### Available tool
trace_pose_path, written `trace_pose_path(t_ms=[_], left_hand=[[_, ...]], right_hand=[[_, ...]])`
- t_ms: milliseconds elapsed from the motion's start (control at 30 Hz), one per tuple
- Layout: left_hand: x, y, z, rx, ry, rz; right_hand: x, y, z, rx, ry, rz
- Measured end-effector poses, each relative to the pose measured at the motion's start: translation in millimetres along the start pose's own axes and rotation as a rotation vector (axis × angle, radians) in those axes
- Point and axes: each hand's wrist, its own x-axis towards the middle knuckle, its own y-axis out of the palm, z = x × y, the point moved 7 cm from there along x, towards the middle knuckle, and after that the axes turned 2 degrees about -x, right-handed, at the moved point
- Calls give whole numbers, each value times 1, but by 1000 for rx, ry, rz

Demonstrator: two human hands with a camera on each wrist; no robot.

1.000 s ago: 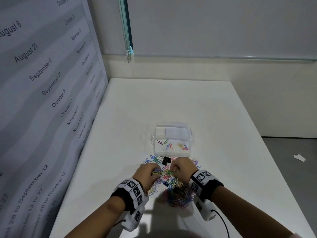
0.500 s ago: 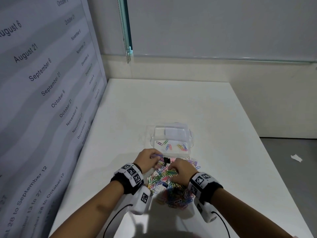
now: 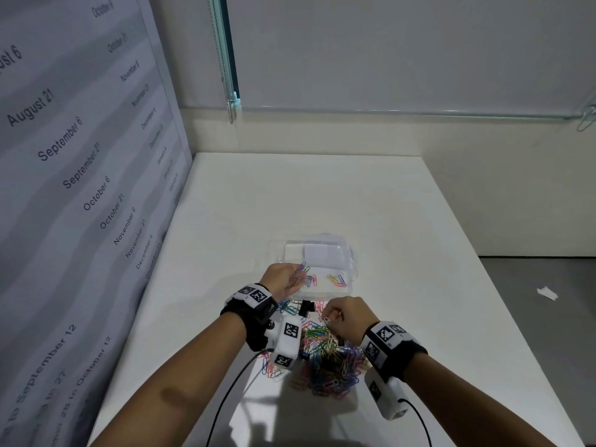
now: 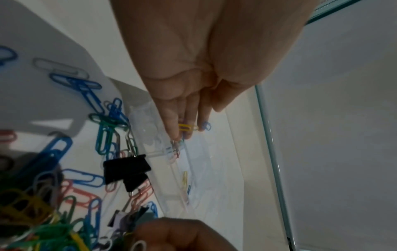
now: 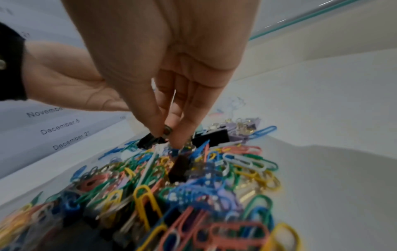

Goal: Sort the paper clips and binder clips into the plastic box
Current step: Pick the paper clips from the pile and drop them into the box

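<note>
A clear plastic box (image 3: 350,253) stands mid-table with a few coloured paper clips in it. My left hand (image 3: 298,275) hovers over its near left corner, fingers stretched out and thumb apart. In the left wrist view a yellow clip (image 4: 188,127) lies against those fingers and a blue one sits at a fingertip, above the box wall (image 4: 154,129). My right hand (image 3: 330,317) is low over the pile of coloured clips (image 3: 325,350), fingertips (image 5: 178,141) pinched on a pale paper clip. A black binder clip (image 3: 306,307) lies between pile and box.
The white table (image 3: 290,195) runs along a wall panel printed with dates (image 3: 80,188) on the left. Its right edge drops to a grey floor with a paper scrap (image 3: 547,292). Camera cables trail from both wrists toward me.
My left hand has left the pile and moved forward to the box with clips, its fingers now stretched out. My right hand stayed at the pile.
</note>
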Motion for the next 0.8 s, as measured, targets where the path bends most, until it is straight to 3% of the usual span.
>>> trace_pose_path(t_ms=[233,433,633,733,800], left_hand=[[-5,-6,-2,70,60,9],[-13,-16,-4,344,107,-3],[-26,-13,-15,610,320,37],[-34,-14,-7,764,378,93],[-40,-13,5,991,377,155]], right_hand=[[20,-45,10,52,1,-133],[34,-64,14,93,39,-211],[23,-44,16,41,-18,-166],[11,-22,19,-57,-93,-36],[3,-5,19,-136,-108,87]])
